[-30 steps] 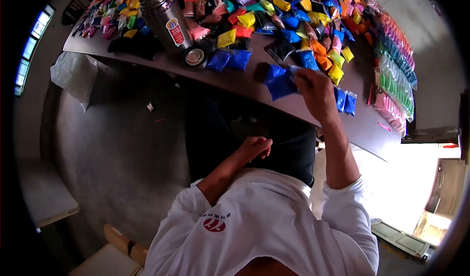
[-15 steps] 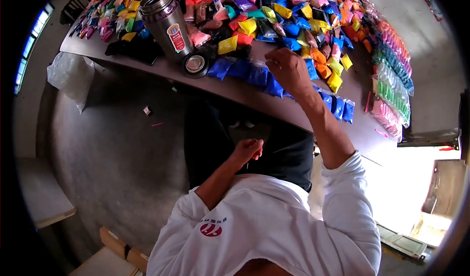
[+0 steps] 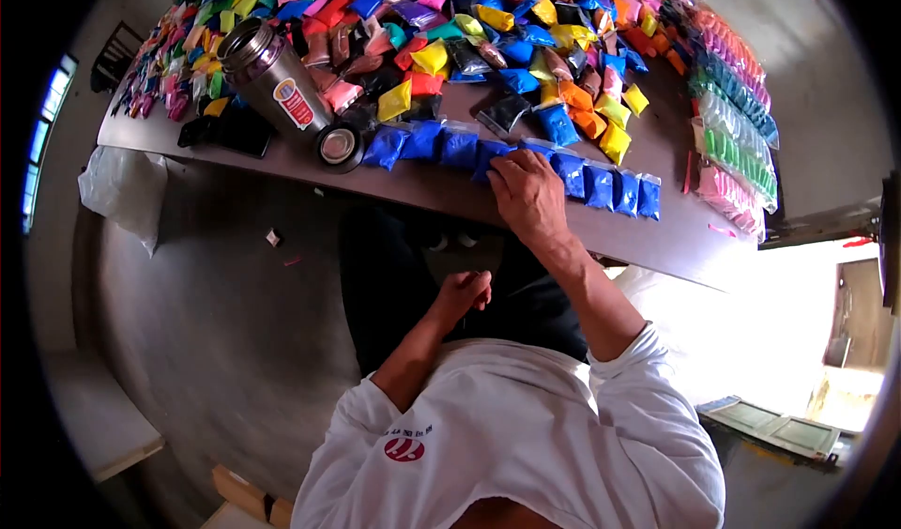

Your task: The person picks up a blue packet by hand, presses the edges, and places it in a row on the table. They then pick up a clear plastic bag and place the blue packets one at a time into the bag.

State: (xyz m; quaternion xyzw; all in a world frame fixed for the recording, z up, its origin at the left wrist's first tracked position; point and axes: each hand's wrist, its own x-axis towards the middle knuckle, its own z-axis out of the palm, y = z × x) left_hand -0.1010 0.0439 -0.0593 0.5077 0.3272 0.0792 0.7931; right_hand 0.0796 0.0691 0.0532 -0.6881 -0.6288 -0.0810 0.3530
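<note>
A row of small blue packets (image 3: 459,146) runs along the near edge of the table. My right hand (image 3: 531,199) is over the middle of this row, fingers bent down and closed on a blue packet (image 3: 491,156), with the fingertips partly hidden. My left hand (image 3: 462,296) is held closed above my lap, below the table edge. Its curled fingers hide whatever may be inside. Just behind the row lie a black packet (image 3: 503,113) and a brighter blue packet (image 3: 558,124).
A big pile of colourful packets (image 3: 497,17) covers the table's far part. A steel flask (image 3: 277,83) stands uncapped at the left, its lid (image 3: 338,146) beside it. Bundles of clear bags with coloured contents (image 3: 737,125) line the right side. A plastic bag (image 3: 122,191) hangs at the left edge.
My right hand has come down and toward me, from above the table onto the blue row. A black packet now shows behind the row. My left hand stays closed above my lap.
</note>
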